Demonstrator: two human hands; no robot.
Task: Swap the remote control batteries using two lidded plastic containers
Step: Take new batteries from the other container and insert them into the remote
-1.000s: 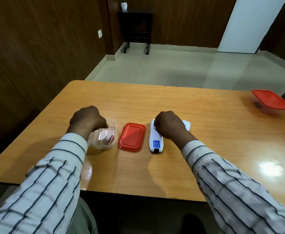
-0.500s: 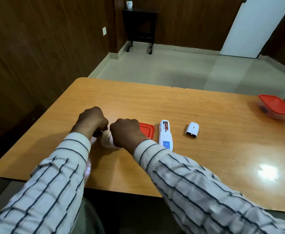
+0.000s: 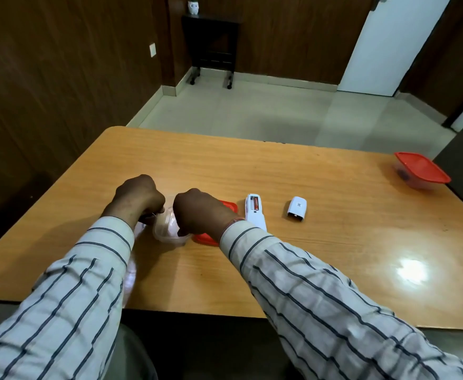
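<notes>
My left hand [image 3: 139, 196] grips the left rim of the open clear container [image 3: 167, 231] near the table's front left. Over that container hovers my right hand [image 3: 201, 212], fingers pointing down into it; the fingertips and anything in them are hidden. The container's red lid [image 3: 231, 208] lies flat just right of it, mostly under my right wrist. The white remote [image 3: 255, 213] lies back-up beside the lid, compartment open, with one red battery [image 3: 256, 203] showing. Its white battery cover [image 3: 296, 209] rests further right. A second container with a red lid [image 3: 422, 170] stands closed at the far right.
The wooden table [image 3: 279, 174] has its front edge just below my forearms. A light glare sits on the right front of the tabletop. Beyond the table are tiled floor, a dark side table on castors against the back wall, and a white door.
My right hand has left the remote and crossed left to the clear container, uncovering the remote and cover. My left hand stays on the container.
</notes>
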